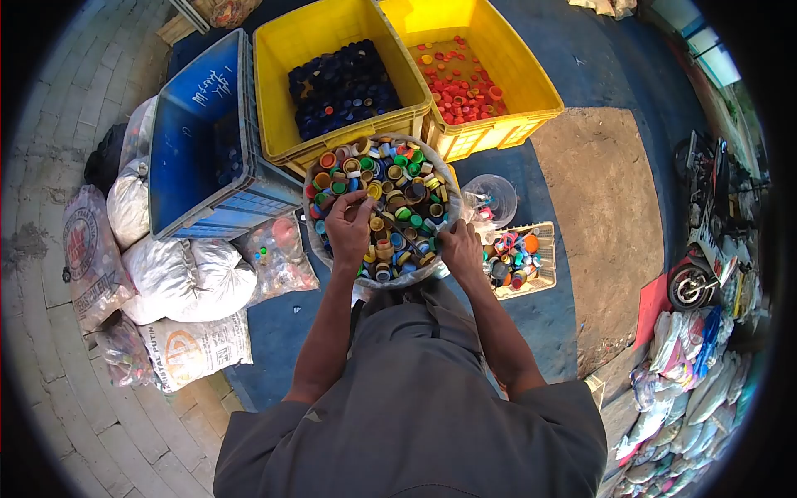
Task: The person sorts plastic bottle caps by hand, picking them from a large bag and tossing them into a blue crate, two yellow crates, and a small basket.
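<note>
A round tub (455,195) lined with a pale sack stands right in front of my body, heaped with mixed plastic bottle caps (398,220) in green, yellow, brown, blue, white and orange. My left hand (349,230) is over the left part of the heap, thumb and fingers drawn together among the caps; what they pinch, if anything, is hidden. At the tub's right rim, my right hand (462,251) has its fingers curled down and closed. Whether a cap or the sack's edge is in them I cannot make out.
Beyond the tub stand a yellow crate (278,91) of dark blue caps, another yellow crate (531,91) of red caps and a blue crate (195,133). Filled sacks (187,274) lie left. A cream basket (544,278) and clear container (498,199) sit right; a motorcycle (701,274) is farther right.
</note>
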Action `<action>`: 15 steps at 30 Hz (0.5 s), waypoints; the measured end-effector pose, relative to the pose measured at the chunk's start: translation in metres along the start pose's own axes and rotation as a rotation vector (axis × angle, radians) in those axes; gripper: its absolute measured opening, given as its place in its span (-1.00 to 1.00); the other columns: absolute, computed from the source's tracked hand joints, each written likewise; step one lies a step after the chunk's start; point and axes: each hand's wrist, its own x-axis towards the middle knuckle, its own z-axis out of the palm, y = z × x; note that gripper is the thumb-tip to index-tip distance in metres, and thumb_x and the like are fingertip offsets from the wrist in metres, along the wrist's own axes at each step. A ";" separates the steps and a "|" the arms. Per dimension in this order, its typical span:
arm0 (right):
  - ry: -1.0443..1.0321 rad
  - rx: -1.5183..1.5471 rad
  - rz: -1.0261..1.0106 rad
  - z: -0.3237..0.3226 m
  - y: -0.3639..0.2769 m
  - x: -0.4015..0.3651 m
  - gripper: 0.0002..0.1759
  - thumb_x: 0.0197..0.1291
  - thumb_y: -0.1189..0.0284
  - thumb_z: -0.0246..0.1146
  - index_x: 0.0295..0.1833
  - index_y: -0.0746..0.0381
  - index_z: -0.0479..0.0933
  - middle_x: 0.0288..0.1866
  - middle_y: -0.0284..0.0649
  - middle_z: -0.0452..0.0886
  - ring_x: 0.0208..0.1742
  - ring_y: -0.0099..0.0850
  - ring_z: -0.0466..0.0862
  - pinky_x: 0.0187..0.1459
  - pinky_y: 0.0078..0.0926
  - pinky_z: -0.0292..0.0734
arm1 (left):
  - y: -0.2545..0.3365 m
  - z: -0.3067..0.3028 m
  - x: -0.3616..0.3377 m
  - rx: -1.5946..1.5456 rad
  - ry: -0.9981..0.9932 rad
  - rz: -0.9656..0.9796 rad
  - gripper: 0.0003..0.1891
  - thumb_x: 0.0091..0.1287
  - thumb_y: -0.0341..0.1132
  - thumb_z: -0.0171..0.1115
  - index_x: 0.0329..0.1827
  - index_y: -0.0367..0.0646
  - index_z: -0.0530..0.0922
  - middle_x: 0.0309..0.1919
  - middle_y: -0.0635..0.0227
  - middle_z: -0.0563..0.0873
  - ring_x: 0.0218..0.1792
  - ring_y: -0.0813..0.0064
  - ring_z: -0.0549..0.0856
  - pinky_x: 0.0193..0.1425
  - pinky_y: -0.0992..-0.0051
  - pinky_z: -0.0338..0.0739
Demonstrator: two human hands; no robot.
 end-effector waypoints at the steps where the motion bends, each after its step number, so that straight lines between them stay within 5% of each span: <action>1: 0.034 0.038 -0.057 0.000 0.004 0.002 -0.87 0.06 0.42 0.25 -0.26 0.13 0.67 -0.16 -0.13 0.52 -0.06 -0.15 0.53 -0.12 -0.18 0.48 | -0.002 -0.003 -0.002 -0.002 0.015 -0.008 -0.84 0.32 -0.47 0.28 -0.08 -0.33 0.61 -0.25 0.33 0.73 -0.24 0.63 0.71 -0.15 0.64 0.59; 3: 0.100 0.118 -0.167 -0.007 0.004 0.007 -0.86 0.10 0.42 0.21 -0.25 0.11 0.68 -0.12 -0.14 0.53 -0.05 -0.16 0.53 -0.10 -0.17 0.45 | -0.004 -0.009 -0.005 -0.037 0.027 -0.026 -0.84 0.33 -0.47 0.27 -0.08 -0.32 0.61 -0.25 0.33 0.73 -0.24 0.62 0.71 -0.15 0.64 0.60; 9: 0.300 0.609 0.055 -0.075 -0.026 0.027 -0.85 0.07 0.58 0.39 -0.21 0.31 0.62 -0.30 -0.14 0.67 -0.40 -0.34 0.65 -0.36 -0.43 0.53 | 0.000 -0.012 -0.006 -0.177 0.044 -0.083 -0.85 0.34 -0.47 0.26 -0.07 -0.30 0.60 -0.24 0.33 0.72 -0.27 0.58 0.72 -0.14 0.59 0.65; 12: 0.502 0.665 0.092 -0.094 -0.034 0.030 -0.81 0.14 0.58 0.38 -0.15 0.35 0.54 -0.29 -0.15 0.68 -0.41 -0.46 0.65 -0.36 -0.52 0.54 | 0.001 -0.009 -0.007 -0.248 0.026 -0.148 -0.84 0.34 -0.47 0.26 -0.06 -0.29 0.58 -0.23 0.33 0.70 -0.27 0.56 0.72 -0.14 0.54 0.68; 15: 0.685 0.924 0.152 -0.099 -0.040 0.020 -0.73 0.25 0.57 0.28 0.04 0.38 0.47 -0.18 -0.16 0.65 -0.23 -0.54 0.64 -0.14 -0.60 0.55 | -0.006 -0.006 -0.009 -0.345 0.035 -0.213 -0.83 0.33 -0.46 0.27 -0.06 -0.32 0.56 -0.26 0.29 0.71 -0.31 0.55 0.71 -0.19 0.52 0.71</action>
